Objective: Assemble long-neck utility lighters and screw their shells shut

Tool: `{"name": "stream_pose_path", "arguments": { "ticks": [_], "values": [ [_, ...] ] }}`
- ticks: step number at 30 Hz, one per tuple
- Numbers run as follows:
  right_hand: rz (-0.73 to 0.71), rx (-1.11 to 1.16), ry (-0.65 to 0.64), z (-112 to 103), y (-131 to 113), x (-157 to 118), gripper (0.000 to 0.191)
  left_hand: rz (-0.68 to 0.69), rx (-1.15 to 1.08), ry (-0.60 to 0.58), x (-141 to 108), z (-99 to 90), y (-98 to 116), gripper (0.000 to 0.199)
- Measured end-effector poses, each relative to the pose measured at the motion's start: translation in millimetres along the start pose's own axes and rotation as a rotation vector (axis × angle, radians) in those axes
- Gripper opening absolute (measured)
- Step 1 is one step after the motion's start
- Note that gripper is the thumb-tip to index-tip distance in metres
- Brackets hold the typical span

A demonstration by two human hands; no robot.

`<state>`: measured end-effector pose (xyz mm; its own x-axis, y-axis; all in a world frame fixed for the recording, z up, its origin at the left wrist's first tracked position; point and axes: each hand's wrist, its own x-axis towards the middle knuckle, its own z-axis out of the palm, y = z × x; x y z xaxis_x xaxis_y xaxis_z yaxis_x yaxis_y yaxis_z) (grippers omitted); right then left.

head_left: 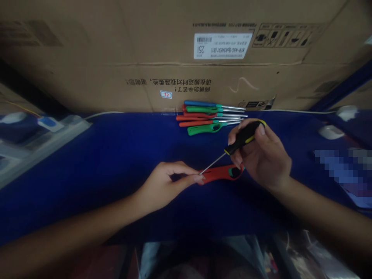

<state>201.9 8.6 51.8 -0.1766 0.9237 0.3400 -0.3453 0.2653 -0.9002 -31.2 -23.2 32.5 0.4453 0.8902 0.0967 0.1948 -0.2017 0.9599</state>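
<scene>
My right hand [269, 157] is wrapped around the black and yellow handle of a screwdriver [243, 139]. Its thin metal shaft slants down to the left, and the tip meets the handle end of a red gas lighter [217, 175]. That lighter lies on the blue tabletop [122, 155], its green trigger toward the right and its far right end hidden behind my right hand. Thumb and forefinger of my left hand [165, 182] are closed in a pinch on the lighter's left end, right at the screwdriver tip.
Beyond my hands lies a row of several gas lighters [200, 123] in red, green and blue, nozzles to the right. A large cardboard box [95, 58] stands upright along the back edge. At left is a clear plastic strip [72, 126]; a white object [331, 132] sits at right.
</scene>
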Motion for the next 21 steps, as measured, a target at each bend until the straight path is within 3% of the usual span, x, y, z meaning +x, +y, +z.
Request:
{"name": "stream_pose_path", "arguments": {
  "ticks": [7,13,17,21],
  "values": [
    [-0.054,-0.026,-0.098,-1,-2,-3,0.021,-0.024,0.030,-0.014,0,0.8,-3,0.011],
    [-0.115,-0.184,-0.365,4,-19,-9,0.028,0.005,0.025,-0.052,1,2.0,-7,0.010],
    [-0.079,-0.316,-0.447,14,-33,-9,0.045,0.168,0.068,-0.083,3,1.0,-10,0.012],
    [-0.172,-0.337,-0.390,20,-32,-4,0.053,0.369,0.232,-0.051,6,-0.9,-16,0.041]
  ]
}}
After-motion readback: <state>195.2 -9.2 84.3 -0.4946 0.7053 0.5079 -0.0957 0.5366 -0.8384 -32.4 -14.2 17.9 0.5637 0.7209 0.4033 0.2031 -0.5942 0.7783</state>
